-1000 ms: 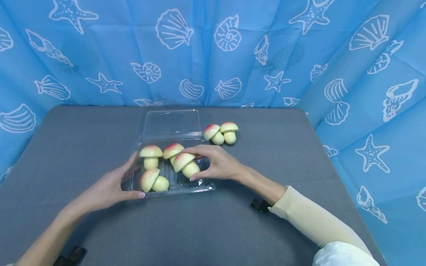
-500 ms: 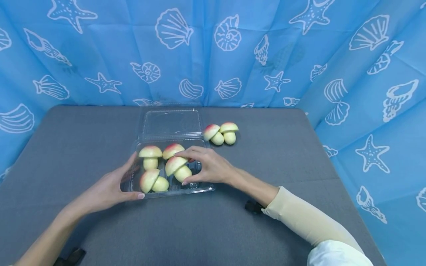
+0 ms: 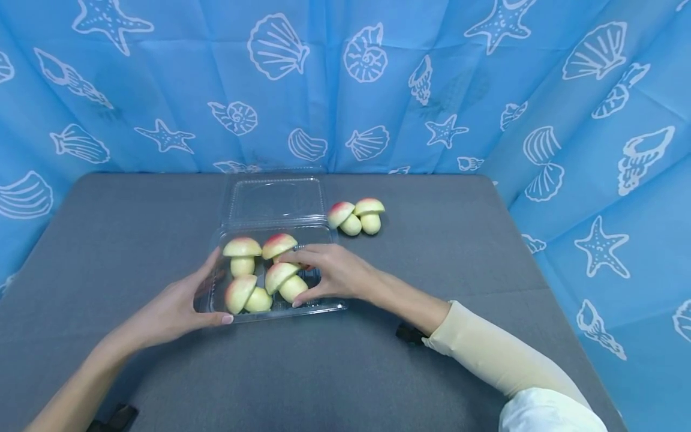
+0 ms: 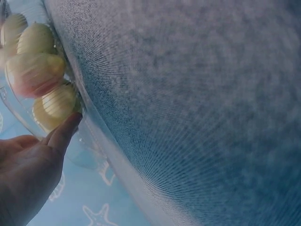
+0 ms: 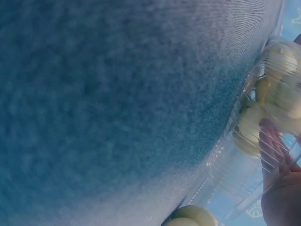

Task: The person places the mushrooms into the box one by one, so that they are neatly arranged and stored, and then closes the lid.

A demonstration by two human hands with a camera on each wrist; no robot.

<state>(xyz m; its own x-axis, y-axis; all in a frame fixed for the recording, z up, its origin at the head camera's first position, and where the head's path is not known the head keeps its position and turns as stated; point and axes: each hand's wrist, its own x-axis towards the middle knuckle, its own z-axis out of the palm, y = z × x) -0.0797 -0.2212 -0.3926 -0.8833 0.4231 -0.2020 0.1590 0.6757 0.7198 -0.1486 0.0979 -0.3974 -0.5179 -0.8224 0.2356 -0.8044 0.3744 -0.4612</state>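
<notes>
My left hand (image 3: 175, 306) holds the left side of a hinged clear plastic container (image 3: 315, 310), thumb at the front corner and fingers along the side wall. Inside its left part lie two pale yellow toy mushrooms with red-tinged caps, an upright mushroom (image 3: 243, 247) and a tilted mushroom (image 3: 240, 293). My right hand (image 3: 337, 271) pinches another mushroom (image 3: 291, 288) inside the container, thumb at its stem. Just behind it is a further mushroom (image 3: 279, 244), partly hidden by the fingers. Through the plastic, the right wrist view shows the right fingers (image 5: 270, 141) beside pale mushrooms.
The container's lid (image 3: 275, 201) lies open toward the back of the grey table (image 3: 432, 240). Two more mushrooms (image 3: 369, 215) lie on the table right of the lid. A blue curtain (image 3: 335, 90) with white shell prints hangs behind.
My right hand has moved left and slightly toward the front, bringing its mushroom lower into the container beside the tilted one. The left hand keeps its place.
</notes>
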